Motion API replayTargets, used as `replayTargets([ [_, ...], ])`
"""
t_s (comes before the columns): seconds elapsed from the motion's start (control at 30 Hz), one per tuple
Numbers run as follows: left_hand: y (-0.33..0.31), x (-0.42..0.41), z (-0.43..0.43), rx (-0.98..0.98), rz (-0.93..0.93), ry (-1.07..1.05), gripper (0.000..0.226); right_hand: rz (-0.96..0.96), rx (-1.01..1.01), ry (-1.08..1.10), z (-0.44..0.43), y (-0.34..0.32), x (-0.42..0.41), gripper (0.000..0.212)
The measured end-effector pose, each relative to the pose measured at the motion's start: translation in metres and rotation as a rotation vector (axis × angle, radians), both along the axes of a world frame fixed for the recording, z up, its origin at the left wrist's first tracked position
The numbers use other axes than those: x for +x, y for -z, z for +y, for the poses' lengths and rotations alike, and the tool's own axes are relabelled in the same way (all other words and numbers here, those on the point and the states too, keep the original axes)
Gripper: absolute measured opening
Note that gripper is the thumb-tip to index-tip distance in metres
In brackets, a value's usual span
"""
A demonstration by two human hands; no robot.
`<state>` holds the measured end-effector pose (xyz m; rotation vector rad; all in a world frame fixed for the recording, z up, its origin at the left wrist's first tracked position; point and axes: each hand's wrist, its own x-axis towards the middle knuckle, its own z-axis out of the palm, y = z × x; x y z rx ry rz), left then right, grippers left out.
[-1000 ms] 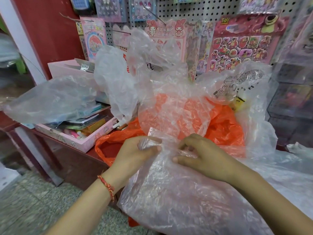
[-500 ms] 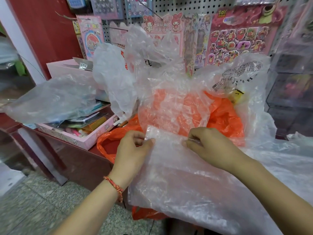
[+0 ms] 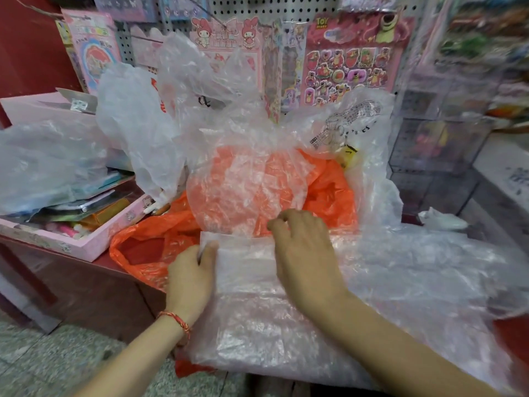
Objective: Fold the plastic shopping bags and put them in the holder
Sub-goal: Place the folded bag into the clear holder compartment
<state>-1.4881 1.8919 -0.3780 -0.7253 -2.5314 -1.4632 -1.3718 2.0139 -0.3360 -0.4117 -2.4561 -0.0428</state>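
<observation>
A clear crinkled plastic bag [image 3: 257, 319] lies flat over the counter's front edge, its far end folded into a band. My left hand [image 3: 190, 277] pinches the left corner of that folded band. My right hand [image 3: 305, 253] rests on the band's middle, fingers spread and curled, pressing the plastic down without gripping it. Behind them an orange plastic bag [image 3: 326, 193] lies crumpled under another clear bag [image 3: 243, 190]. More clear bags [image 3: 137, 121] pile up at the back. No holder is visible.
A pink box [image 3: 83, 247] full of stationery sits at the left on the dark red counter [image 3: 86, 285]. A pegboard with sticker sheets [image 3: 346, 70] stands behind. Clear acrylic cases [image 3: 440, 144] stand at the right. A printed clear bag [image 3: 349, 121] leans near them.
My right hand let go of the folded edge and now lies flat on it, further left. My left hand slid down along the band's left corner. The view shifted slightly.
</observation>
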Motion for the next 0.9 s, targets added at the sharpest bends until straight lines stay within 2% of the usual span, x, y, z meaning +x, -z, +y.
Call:
replayTargets([
  [0.07, 0.003, -0.001, 0.002, 0.0, 0.048, -0.01, 0.047, -0.102, 0.002, -0.222, -0.032, 0.013, 0.001, 0.029],
  [0.1, 0.005, -0.002, 0.002, -0.007, 0.067, -0.017, 0.046, -0.183, 0.005, -0.256, -0.039, 0.026, -0.002, 0.03],
  [0.27, 0.014, -0.003, -0.003, -0.055, 0.135, -0.048, 0.046, -0.501, -0.059, -0.144, 0.005, 0.049, 0.011, 0.053],
  [0.33, 0.017, -0.001, -0.003, -0.073, 0.148, -0.047, 0.047, -0.516, -0.086, -0.159, 0.028, 0.049, 0.021, 0.062],
  [0.43, 0.02, -0.003, -0.002, -0.121, 0.166, -0.073, 0.045, -0.442, -0.016, -0.084, 0.056, 0.049, 0.035, 0.072],
  [0.53, 0.023, -0.003, 0.001, -0.163, 0.163, -0.102, 0.045, -0.503, -0.047, -0.057, 0.087, 0.054, 0.051, 0.078],
  [0.67, 0.021, -0.005, 0.001, -0.204, 0.171, -0.113, 0.041, -0.509, -0.146, 0.002, 0.113, 0.057, 0.074, 0.097],
  [0.73, 0.021, -0.007, 0.001, -0.228, 0.181, -0.117, 0.041, -0.544, -0.216, 0.023, 0.119, 0.054, 0.085, 0.098],
  [0.9, 0.02, -0.013, 0.0, -0.228, 0.19, -0.057, 0.046, -0.574, -0.239, 0.032, 0.126, 0.059, 0.1, 0.101],
])
